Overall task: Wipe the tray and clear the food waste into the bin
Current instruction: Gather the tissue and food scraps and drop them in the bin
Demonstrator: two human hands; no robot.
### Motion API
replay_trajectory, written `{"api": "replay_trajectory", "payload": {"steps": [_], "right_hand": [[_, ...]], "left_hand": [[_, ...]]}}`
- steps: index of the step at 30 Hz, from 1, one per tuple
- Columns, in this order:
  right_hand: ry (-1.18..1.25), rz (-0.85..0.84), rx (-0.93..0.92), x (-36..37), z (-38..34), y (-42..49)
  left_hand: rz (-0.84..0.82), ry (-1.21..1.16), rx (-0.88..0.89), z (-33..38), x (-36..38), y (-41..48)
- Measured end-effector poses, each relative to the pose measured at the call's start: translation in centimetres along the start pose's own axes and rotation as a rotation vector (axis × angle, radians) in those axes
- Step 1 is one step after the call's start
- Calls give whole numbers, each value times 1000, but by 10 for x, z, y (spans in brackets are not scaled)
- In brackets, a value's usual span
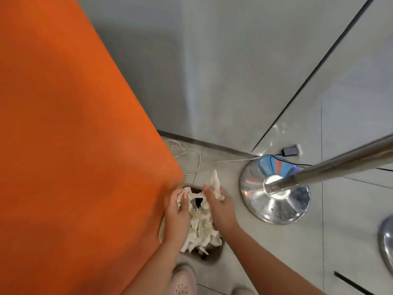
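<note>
A small bin stands on the floor beside a large orange surface. It is heaped with crumpled white paper tissues. Both my hands are over the bin. My left hand grips a wad of white tissue at its fingertips. My right hand holds another crumpled tissue that sticks up above its fingers. No tray is in view; the orange surface hides the bin's left side.
A shiny metal stanchion base with its pole stands right of the bin. White cables and a small black adapter lie on the tiled floor by the grey wall. My shoes are just below the bin.
</note>
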State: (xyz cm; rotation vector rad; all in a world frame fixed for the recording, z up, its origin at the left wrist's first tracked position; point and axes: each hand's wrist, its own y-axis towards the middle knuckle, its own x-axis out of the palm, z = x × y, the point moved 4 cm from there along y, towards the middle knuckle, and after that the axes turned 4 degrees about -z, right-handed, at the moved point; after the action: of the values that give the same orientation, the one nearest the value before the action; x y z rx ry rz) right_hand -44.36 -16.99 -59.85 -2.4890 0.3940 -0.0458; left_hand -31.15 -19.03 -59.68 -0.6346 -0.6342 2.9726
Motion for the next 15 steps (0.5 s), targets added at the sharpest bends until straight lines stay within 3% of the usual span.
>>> {"api": "replay_trajectory", "payload": {"steps": [4,8,12,15], "right_hand": [[-391,-45,-197,7,57,30],[-910,-174,-344,10,95,28],[-1308,-235,-353,9,111,19],[-1474,-379,-283,7,118,12]], "left_hand": [[-99,383,136,-52,21,20],[-201,970,288,-87,31,7],[-199,1051,254,-95,23,-21],[-406,1124,187,-110,33,-40]]}}
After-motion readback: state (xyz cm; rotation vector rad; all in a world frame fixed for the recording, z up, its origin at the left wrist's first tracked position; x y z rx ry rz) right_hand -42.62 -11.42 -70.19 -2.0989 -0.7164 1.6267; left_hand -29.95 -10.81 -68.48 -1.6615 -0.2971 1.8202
